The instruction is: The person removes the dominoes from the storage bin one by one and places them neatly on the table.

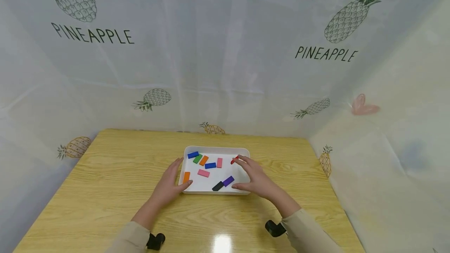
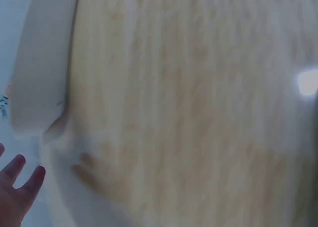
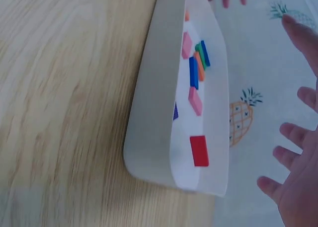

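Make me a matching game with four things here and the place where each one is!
Things:
1. Red rectangular block
2. Black rectangular block
3. Green rectangular block
4. White rectangular tray

Places:
A. Between a blue rectangular block and an orange rectangular block
B. On the yellowish wooden table
C. Partly hidden by the right hand in the head view
D. Beside the purple rectangular block

Pairs: 1-C, 2-D, 3-A, 4-B

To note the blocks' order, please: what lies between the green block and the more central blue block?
An orange block lies there; the head view shows it.
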Tool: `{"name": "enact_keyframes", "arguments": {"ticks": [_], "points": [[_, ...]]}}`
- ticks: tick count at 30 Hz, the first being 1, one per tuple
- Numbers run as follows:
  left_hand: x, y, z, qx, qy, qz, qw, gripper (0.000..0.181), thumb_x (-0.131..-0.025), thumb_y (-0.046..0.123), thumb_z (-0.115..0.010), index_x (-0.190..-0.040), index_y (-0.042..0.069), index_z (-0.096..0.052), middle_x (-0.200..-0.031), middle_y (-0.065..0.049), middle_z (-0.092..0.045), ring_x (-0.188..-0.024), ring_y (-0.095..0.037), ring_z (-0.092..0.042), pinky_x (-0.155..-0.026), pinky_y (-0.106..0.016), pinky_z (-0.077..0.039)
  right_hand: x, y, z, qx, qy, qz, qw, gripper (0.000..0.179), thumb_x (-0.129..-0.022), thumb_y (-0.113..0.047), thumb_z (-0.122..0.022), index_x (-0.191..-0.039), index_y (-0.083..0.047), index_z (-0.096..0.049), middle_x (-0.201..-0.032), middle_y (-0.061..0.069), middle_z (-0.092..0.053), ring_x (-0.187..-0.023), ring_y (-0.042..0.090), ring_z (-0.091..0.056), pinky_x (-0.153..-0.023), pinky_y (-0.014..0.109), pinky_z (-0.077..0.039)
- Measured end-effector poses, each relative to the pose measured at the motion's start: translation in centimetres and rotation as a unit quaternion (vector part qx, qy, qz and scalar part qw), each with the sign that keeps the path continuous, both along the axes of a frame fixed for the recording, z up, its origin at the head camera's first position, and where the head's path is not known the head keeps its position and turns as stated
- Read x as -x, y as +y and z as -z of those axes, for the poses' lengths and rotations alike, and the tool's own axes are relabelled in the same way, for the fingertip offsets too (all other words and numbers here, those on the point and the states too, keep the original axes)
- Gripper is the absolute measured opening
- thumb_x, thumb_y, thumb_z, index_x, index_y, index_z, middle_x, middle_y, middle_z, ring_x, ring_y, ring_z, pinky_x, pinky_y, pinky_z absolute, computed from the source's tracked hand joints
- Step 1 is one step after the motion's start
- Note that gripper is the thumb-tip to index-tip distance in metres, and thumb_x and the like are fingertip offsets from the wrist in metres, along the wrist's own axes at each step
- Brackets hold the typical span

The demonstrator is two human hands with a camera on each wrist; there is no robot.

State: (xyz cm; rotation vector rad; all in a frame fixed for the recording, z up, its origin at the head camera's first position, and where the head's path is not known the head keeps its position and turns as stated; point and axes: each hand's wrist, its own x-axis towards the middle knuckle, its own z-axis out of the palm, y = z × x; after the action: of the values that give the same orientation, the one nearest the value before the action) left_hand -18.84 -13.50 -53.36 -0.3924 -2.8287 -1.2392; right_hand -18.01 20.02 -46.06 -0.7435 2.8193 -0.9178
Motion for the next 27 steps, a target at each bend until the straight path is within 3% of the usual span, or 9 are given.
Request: {"name": "enact_keyframes", "arguments": {"ticks": [4,7,11,14,20,27], "points": [[0.1,0.3,1.1,-0.031,-0.012,-0.022,0.9992,0.091,-0.085,0.039,-0.076,-0.154,0.010,-0.025,-0.154,-0.018,-0.029,-0.138,-0.041,-0.028,-0.106,-0.062,-0.025,0.8,-1.2,0.2,0.040,-0.037,-0.010,0.9985,0.082,-0.081,-0.039,-0.080,-0.150,-0.018,-0.039,-0.153,0.008,-0.033,-0.140,0.034,-0.027,-0.105,0.058,-0.030],[0.2,0.2,1.9,-0.054,-0.029,-0.036,0.9975,0.092,-0.083,0.036,-0.078,-0.154,0.011,-0.026,-0.152,-0.018,-0.033,-0.131,-0.040,-0.039,-0.103,-0.059,-0.032,1.5,-2.0,0.4,0.061,-0.064,-0.006,0.9961,0.082,-0.080,-0.036,-0.081,-0.149,-0.019,-0.040,-0.147,0.005,-0.040,-0.142,0.035,-0.022,-0.105,0.057,-0.030],[0.4,0.0,2.7,-0.086,-0.064,-0.045,0.9933,0.095,-0.080,0.036,-0.082,-0.155,0.015,-0.026,-0.149,-0.015,-0.040,-0.117,-0.035,-0.048,-0.096,-0.053,-0.040,2.4,-2.9,0.8,0.091,-0.101,-0.008,0.9906,0.080,-0.080,-0.029,-0.082,-0.148,-0.018,-0.042,-0.144,0.006,-0.044,-0.139,0.034,-0.030,-0.105,0.056,-0.031],[0.7,-0.2,3.2,-0.098,-0.077,-0.036,0.9916,0.097,-0.078,0.036,-0.083,-0.155,0.014,-0.028,-0.145,-0.014,-0.044,-0.111,-0.031,-0.048,-0.091,-0.049,-0.040,3.1,-3.6,1.3,0.115,-0.131,-0.023,0.9844,0.075,-0.082,-0.020,-0.081,-0.146,-0.014,-0.044,-0.146,0.010,-0.043,-0.131,0.031,-0.040,-0.104,0.054,-0.033],[0.9,-0.8,3.5,-0.104,-0.090,0.000,0.9905,0.098,-0.076,0.032,-0.085,-0.154,0.011,-0.028,-0.144,-0.016,-0.045,-0.110,-0.028,-0.046,-0.093,-0.048,-0.038,4.2,-5.3,2.4,0.148,-0.175,-0.049,0.9721,0.064,-0.084,-0.008,-0.077,-0.142,-0.008,-0.049,-0.141,0.016,-0.049,-0.126,0.035,-0.046,-0.101,0.056,-0.036],[0.8,-1.3,3.4,-0.118,-0.111,0.018,0.9867,0.098,-0.078,0.031,-0.084,-0.156,0.015,-0.025,-0.148,-0.015,-0.041,-0.118,-0.030,-0.045,-0.100,-0.054,-0.032,5.6,-7.2,4.0,0.137,-0.202,-0.046,0.9687,0.057,-0.084,-0.007,-0.077,-0.136,-0.008,-0.055,-0.134,0.012,-0.056,-0.119,0.030,-0.052,-0.099,0.049,-0.041]]}}
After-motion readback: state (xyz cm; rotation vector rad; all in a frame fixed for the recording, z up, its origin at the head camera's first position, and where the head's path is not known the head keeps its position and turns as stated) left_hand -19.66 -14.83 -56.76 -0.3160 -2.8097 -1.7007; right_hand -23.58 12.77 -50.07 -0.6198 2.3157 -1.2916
